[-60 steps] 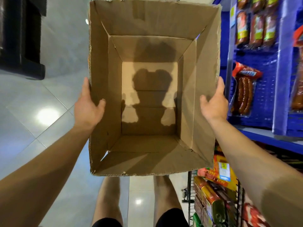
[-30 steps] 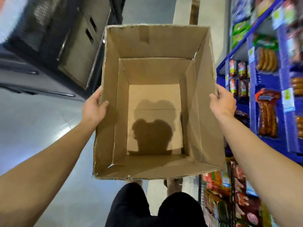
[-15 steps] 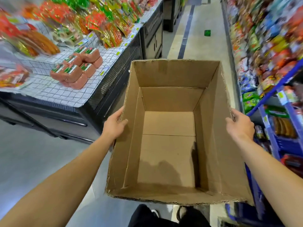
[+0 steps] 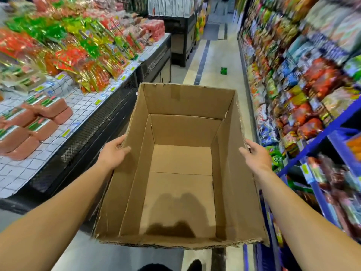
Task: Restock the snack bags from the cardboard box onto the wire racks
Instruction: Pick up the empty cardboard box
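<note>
Raised toward the aisle, bare-bottomed cardboard box (image 4: 181, 184) gripped by both hands.

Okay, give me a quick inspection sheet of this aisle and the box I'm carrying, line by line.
Surface: pale tiled aisle floor with a dark stripe along it.
Job's things: cardboard box, open at the top, no snack bags inside, only a dark shadow on its bottom.
Clutter: small green item lying on the floor farther ahead.
Grippers: left hand grips the box's left wall; right hand grips its right wall.
Cables: nothing seen.
Surroundings: black display counter at left with packaged sausage and bright snack bags; blue shelving at right, packed with blurred packets.
</note>
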